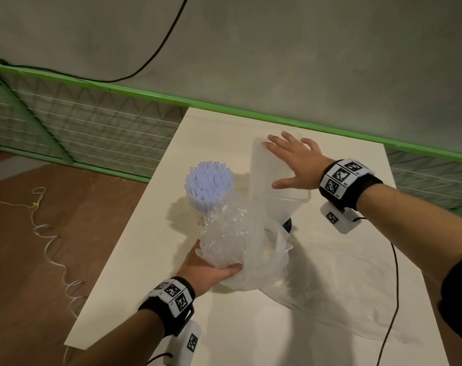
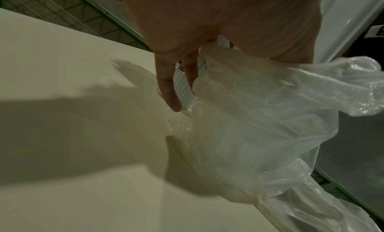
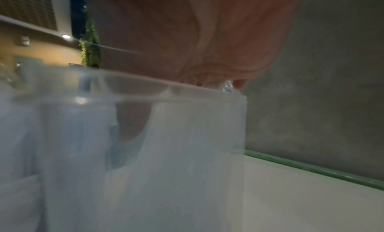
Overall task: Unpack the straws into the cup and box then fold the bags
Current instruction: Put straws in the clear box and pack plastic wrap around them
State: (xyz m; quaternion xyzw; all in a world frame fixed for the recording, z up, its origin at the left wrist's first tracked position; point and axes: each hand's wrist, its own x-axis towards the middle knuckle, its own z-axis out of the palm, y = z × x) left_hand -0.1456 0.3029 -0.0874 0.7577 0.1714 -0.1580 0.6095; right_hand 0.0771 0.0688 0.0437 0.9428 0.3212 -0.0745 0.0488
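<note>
Head view alone shows right hand (image 1: 296, 165) spread flat on box (image 1: 272, 180); left hand (image 1: 211, 268) clutches bag (image 1: 240, 247).

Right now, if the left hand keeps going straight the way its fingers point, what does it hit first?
The left hand points up-table, gripping the bag. Straight on, it likely meets the cup of straws first; its fingers already look close to it in the wrist view, though depth is unclear.

Straws (image 1: 207, 184): pale lavender-blue tips, white shafts. Box (image 1: 272, 178): frosted translucent white. Bags (image 1: 240, 249): clear, crinkled, glossy highlights. Bench (image 1: 330, 273): plain cream. Rail (image 1: 156, 95) past the far bench edge: bright green, white wire mesh below. Wristbands (image 1: 349, 180): black with black-and-white square markers. Floor (image 1: 18, 260): brown. Wall (image 1: 277, 48): grey.
</note>
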